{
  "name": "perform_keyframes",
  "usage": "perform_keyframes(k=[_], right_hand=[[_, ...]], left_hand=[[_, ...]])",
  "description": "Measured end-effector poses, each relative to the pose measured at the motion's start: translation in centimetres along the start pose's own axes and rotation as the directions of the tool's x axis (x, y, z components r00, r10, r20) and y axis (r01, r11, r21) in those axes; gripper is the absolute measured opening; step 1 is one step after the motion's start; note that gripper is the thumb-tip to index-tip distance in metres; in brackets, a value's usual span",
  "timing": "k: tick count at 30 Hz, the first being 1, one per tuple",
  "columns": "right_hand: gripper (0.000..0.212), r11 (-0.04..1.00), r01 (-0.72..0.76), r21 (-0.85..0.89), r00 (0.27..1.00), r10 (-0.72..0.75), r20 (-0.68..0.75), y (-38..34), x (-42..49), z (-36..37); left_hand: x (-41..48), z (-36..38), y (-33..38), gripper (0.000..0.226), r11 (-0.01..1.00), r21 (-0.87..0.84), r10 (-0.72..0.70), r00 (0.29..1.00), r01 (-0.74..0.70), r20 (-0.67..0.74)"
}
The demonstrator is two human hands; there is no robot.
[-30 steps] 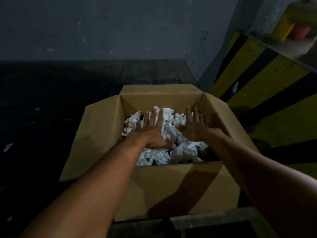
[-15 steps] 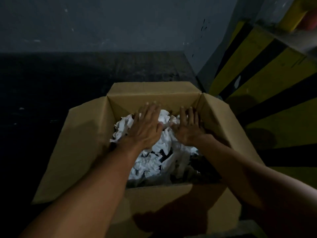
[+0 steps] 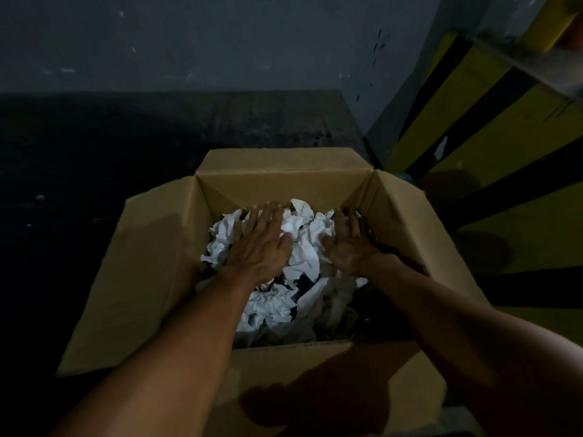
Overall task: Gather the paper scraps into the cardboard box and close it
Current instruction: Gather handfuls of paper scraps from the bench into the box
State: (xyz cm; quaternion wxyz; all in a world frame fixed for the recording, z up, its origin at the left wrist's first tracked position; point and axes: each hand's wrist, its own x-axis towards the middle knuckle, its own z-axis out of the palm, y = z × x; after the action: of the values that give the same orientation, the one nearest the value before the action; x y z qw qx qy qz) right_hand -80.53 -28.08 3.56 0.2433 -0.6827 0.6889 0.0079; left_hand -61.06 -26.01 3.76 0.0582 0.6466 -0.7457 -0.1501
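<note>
Crumpled white paper scraps (image 3: 303, 257) fill the open brown cardboard box (image 3: 164, 266), whose smooth flaps stand splayed outward. The left hand (image 3: 260, 247) and right hand (image 3: 348, 247) press flat on the heap, fingers straight and together.

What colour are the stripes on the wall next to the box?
Yellow and black slanted stripes on the wall, seen best in the head view, right of the cardboard box.

Left hand (image 3: 262, 246) and right hand (image 3: 348, 247) flat, palms down, arms outstretched
</note>
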Motion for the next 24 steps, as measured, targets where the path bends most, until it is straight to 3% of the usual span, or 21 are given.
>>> perform_keyframes(k=[2, 5, 8, 10, 12, 20, 24], right_hand=[[0.076, 0.998, 0.016, 0.063, 0.999, -0.014, -0.038, 0.5, 0.1, 0.5], [0.079, 0.992, 0.111, -0.067, 0.969, -0.123, -0.215, 0.9, -0.9, 2.7], [0.09, 0.99, 0.048, -0.133, 0.996, -0.058, -0.073, 1.2, -1.9, 2.9], [0.094, 0.993, 0.057, -0.107, 0.996, -0.063, -0.057, 1.2, -2.1, 1.4], [0.087, 0.998, 0.061, -0.013, 0.996, -0.062, -0.069, 0.7, -2.8, -0.2], [0.072, 0.993, 0.107, 0.043, 0.962, -0.092, -0.256, -1.0, -9.8, -3.1], [0.04, 0.992, 0.129, -0.015, 0.892, -0.123, -0.436, -0.3, -13.3, -3.8]], left_hand=[[-0.4, -0.5, 0.3, 0.078, 0.999, -0.002, 0.04, 0.999, -0.04, 0.033], [-1.8, 0.1, 0.8, 0.089, 0.981, 0.179, 0.036, 0.982, -0.07, 0.184], [-2.7, 0.2, 1.4, 0.081, 0.981, 0.195, -0.037, 0.977, -0.005, 0.209], [-2.9, -0.8, 1.9, 0.078, 0.983, 0.183, -0.044, 0.978, 0.006, 0.204], [-3.0, -2.3, 2.3, 0.076, 0.987, 0.162, -0.045, 0.981, 0.014, 0.19], [-7.0, -4.8, 3.7, 0.067, 0.994, 0.09, 0.051, 0.998, -0.054, 0.028], [-10.1, -4.8, 4.9, 0.064, 0.994, 0.067, 0.095, 0.994, -0.091, -0.058]])
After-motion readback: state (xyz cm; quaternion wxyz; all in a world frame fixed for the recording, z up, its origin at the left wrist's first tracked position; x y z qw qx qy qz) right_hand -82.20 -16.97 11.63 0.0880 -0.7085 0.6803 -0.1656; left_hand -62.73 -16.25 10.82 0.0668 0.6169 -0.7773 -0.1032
